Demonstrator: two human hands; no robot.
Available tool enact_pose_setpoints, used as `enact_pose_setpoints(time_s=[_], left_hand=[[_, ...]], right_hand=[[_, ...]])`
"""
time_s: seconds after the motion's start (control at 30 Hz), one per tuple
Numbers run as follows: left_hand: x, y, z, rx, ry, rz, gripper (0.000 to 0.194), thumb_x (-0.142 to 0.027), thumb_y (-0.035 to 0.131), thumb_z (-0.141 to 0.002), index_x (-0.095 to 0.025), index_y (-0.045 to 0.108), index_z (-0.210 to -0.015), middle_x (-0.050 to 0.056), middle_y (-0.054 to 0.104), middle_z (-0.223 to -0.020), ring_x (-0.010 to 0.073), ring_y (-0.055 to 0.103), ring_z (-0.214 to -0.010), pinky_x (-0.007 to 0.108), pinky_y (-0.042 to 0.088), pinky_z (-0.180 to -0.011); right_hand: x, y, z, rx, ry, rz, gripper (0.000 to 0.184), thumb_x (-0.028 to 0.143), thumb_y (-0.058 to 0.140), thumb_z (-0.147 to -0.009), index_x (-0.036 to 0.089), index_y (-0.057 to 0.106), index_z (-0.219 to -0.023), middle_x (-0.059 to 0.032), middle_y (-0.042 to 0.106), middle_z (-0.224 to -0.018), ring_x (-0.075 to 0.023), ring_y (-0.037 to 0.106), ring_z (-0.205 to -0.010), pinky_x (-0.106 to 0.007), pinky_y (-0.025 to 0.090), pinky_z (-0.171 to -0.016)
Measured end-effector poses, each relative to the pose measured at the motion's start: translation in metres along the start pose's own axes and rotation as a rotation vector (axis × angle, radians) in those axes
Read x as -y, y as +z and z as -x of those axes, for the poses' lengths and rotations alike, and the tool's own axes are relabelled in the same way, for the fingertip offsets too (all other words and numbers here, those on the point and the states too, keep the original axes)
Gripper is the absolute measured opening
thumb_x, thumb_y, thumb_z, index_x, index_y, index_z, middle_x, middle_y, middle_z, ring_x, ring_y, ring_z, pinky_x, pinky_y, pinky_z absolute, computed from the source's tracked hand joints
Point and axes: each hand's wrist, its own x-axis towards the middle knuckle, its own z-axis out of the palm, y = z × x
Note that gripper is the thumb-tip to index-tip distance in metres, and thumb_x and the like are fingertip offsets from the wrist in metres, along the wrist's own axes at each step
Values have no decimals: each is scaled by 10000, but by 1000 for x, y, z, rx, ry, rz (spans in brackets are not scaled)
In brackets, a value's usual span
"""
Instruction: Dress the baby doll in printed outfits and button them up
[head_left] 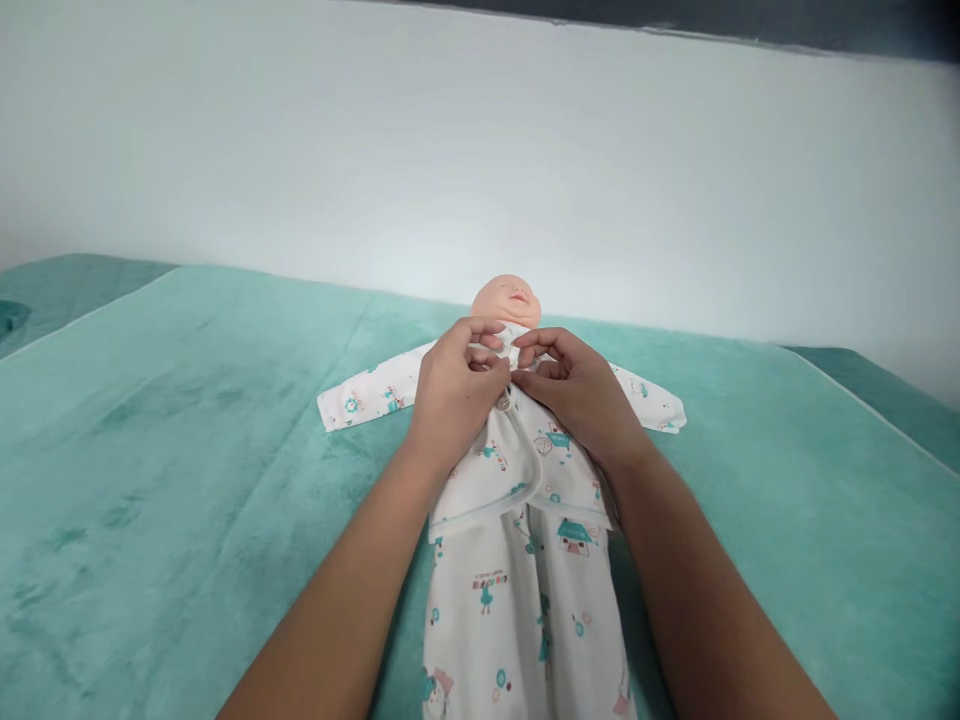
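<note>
A baby doll (506, 298) lies on its back, its head at the far end. It wears a white printed jacket (480, 480) with the sleeves stretched out to both sides, and matching trousers (487, 620). My left hand (461, 385) is closed at the upper chest, thumb and fingers pinching the jacket's front edge. Facing it, my right hand (574, 385) pinches the other front edge, the fingertips of both hands almost meeting. Just below them a round button (503, 402) shows on the jacket. The lower front hangs apart in a curve, and my fingers hide the upper fastening.
A teal plush cover (187, 450) spreads beneath the doll on both sides. Behind the doll's head rises a pale wall (480, 150), with a dark band (750, 25) along the top. Darker teal fabric (885, 390) shows past the cover's edges.
</note>
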Motion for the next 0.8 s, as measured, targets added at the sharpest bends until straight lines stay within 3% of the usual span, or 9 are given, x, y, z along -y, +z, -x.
enact_pose_setpoints(time_s=[0.3,0.6,0.8], left_hand=[[1,-7,-1,63,-125,219,331,-124,648,-700,-212,595,-1015,-28,598,-848,39,490,-461,185,368,-407],[4,0,1,51,-55,281,247,-96,620,-718,-225,529,-907,-80,503,-663,40,463,-439,168,348,-429],[5,-2,0,78,-81,376,263,-108,625,-724,-244,470,-888,-97,448,-615,37,393,-381,168,306,-388]], right_hand=[[0,0,0,-41,27,35,269,255,704,-733,238,678,-1000,11,632,-974,-59,471,-581,-207,355,-491],[5,0,2,-41,47,23,251,252,720,-694,209,687,-939,5,633,-907,-62,428,-570,-218,302,-494],[1,1,1,-37,41,6,253,246,732,-693,218,691,-942,9,615,-897,-74,467,-612,-223,340,-529]])
